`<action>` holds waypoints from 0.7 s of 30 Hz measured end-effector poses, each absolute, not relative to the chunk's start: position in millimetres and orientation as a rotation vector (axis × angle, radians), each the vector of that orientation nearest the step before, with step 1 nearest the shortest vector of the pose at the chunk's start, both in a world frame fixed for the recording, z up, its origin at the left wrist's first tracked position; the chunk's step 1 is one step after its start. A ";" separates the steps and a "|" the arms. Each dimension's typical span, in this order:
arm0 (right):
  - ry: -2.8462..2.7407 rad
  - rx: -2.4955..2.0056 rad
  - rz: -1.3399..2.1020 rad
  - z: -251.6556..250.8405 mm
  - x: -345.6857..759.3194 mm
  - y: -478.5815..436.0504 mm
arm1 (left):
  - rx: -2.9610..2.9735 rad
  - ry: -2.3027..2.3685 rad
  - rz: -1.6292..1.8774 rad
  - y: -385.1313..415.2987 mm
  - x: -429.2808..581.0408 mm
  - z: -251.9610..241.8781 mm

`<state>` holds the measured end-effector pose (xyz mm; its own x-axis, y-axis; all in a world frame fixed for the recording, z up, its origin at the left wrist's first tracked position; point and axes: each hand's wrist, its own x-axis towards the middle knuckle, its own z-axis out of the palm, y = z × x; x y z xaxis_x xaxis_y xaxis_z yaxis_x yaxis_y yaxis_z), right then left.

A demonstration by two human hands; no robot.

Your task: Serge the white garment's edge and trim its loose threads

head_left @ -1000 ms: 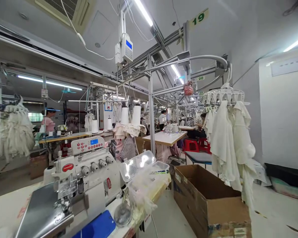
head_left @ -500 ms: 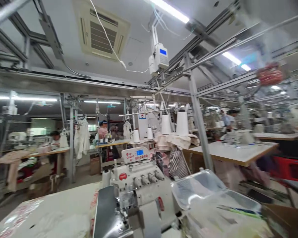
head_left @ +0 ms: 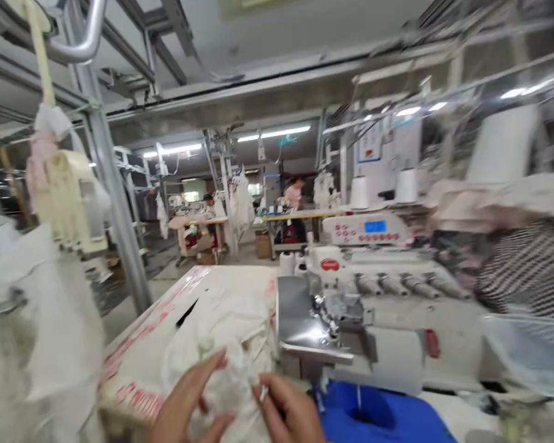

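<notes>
Left hand (head_left: 184, 394) spread, right hand (head_left: 289, 411) curled with the pinch unclear, both on loose cream fabric (head_left: 221, 344) on the work table (head_left: 189, 289) beside the overlock machine (head_left: 351, 289); careless pushing could snag a fold on its steel plate (head_left: 300, 320).

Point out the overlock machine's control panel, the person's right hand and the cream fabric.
Overlock machine's control panel (head_left: 364, 229), head view, on its face.
Right hand (head_left: 289, 411), head view, on its back.
Cream fabric (head_left: 221, 326), head view, on a fold.

Nothing legible, red oval badge (head_left: 330, 264) on the overlock machine (head_left: 378, 271) too blurred to read, blue display (head_left: 375, 226) unreadable, red printing (head_left: 138, 399) along the bench (head_left: 166, 307) smeared
</notes>
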<state>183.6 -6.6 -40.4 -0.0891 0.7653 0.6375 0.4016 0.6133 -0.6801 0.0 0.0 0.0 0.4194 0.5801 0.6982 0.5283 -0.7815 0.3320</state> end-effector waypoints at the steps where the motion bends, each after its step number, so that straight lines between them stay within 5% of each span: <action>1: -1.748 -0.897 0.318 -36.9 183.6 -8.4 | 2.556 1.102 1.257 -1.8 -3.1 1.2; 7: -1.875 -0.757 -0.222 -20.1 192.7 -20.1 | 2.451 1.253 1.065 3.1 -0.1 2.0; 21: -1.943 -0.647 -0.343 -24.2 200.4 -29.1 | 2.680 0.894 0.809 -10.8 -6.2 15.2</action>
